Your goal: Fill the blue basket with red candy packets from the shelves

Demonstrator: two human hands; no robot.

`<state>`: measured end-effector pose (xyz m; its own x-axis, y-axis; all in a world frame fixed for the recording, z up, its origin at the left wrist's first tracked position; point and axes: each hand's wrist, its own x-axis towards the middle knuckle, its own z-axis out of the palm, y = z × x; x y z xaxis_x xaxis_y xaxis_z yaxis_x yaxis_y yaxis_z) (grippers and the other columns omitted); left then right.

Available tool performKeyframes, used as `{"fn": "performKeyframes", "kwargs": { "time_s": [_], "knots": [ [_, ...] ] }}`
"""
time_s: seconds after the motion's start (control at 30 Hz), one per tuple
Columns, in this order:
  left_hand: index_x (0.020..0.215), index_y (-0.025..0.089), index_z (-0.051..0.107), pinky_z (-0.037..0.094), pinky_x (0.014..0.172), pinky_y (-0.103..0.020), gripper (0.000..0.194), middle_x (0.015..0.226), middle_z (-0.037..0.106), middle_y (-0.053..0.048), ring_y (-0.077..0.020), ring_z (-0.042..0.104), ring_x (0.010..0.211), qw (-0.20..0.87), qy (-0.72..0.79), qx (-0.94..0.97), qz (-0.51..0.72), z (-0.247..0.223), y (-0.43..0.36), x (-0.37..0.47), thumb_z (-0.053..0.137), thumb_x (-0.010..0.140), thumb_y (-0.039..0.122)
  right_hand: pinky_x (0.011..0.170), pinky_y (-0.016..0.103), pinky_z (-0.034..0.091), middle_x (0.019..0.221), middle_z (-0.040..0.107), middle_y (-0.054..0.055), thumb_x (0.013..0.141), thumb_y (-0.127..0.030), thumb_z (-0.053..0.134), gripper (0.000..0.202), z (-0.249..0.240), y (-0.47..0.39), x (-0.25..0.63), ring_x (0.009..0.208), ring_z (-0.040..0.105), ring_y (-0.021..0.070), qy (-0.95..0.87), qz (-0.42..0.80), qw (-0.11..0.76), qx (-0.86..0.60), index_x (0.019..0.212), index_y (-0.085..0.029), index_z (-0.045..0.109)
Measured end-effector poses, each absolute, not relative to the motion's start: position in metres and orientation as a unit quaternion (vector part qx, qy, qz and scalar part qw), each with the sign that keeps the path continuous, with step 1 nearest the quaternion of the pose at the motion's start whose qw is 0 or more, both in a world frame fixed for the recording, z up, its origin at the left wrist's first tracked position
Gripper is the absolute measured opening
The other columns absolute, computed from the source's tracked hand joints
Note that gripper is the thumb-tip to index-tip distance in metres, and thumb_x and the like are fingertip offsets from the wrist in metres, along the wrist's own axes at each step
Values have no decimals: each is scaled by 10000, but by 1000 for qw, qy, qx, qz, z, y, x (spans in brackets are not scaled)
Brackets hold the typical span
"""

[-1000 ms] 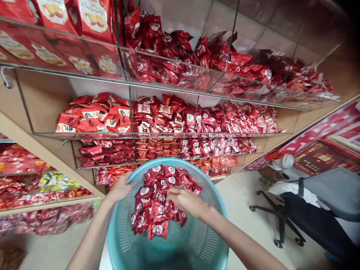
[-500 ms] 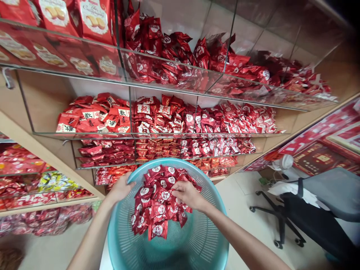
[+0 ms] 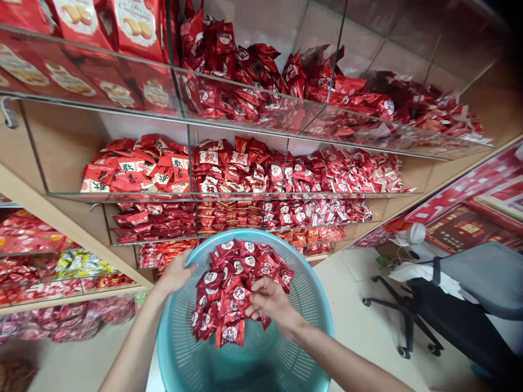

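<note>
A turquoise plastic basket with slotted walls stands below me, in front of the shelves. Small red wrapped candies with white round labels lie heaped toward its far left side. At the basket's upper left, my left hand is closed on the rim, thumb over the edge. My right hand is inside, over the right part of the heap, its fingers pinching a red candy packet. The fingers partly cover this packet and the ones beneath it.
Wooden shelves with clear fronts hold many red packets ahead. Larger red biscuit bags stand at the upper left. Another shelf unit with yellow packets is at the left. An office chair stands on the floor at the right.
My right hand has moved slightly down and toward me over the heap, with a packet at its fingertips. More candies show behind it. My left hand stays on the rim.
</note>
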<state>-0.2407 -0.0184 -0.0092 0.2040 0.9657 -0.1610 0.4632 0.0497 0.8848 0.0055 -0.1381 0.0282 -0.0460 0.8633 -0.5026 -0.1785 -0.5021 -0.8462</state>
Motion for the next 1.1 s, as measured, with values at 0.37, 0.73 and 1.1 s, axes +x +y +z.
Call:
{"fn": "performKeyframes", "kwargs": {
  "time_s": [0.37, 0.73, 1.1],
  "knots": [
    [895, 167, 605, 474, 808, -354, 380, 855, 696, -22, -231, 625, 829, 448, 580, 623, 272, -10, -17, -241, 587, 580, 379, 532, 258, 494, 602, 581, -51, 488, -512, 761, 570, 14, -159, 8, 596, 658, 173, -302, 679, 347, -572, 774, -194, 384],
    [868, 167, 607, 475, 784, -345, 345, 827, 690, -18, -220, 625, 791, 441, 577, 629, 276, -8, -18, -240, 577, 590, 370, 514, 242, 485, 596, 607, -22, 484, -554, 738, 549, 10, -156, 7, 583, 653, 163, -333, 669, 336, -574, 738, -165, 444],
    [880, 164, 594, 482, 778, -336, 349, 832, 697, -22, -219, 631, 796, 448, 570, 634, 270, -11, -18, -242, 578, 606, 379, 385, 207, 431, 544, 603, -30, 596, -569, 653, 502, 12, -152, 23, 453, 607, 144, -380, 616, 304, -620, 804, -177, 420]
  ]
}}
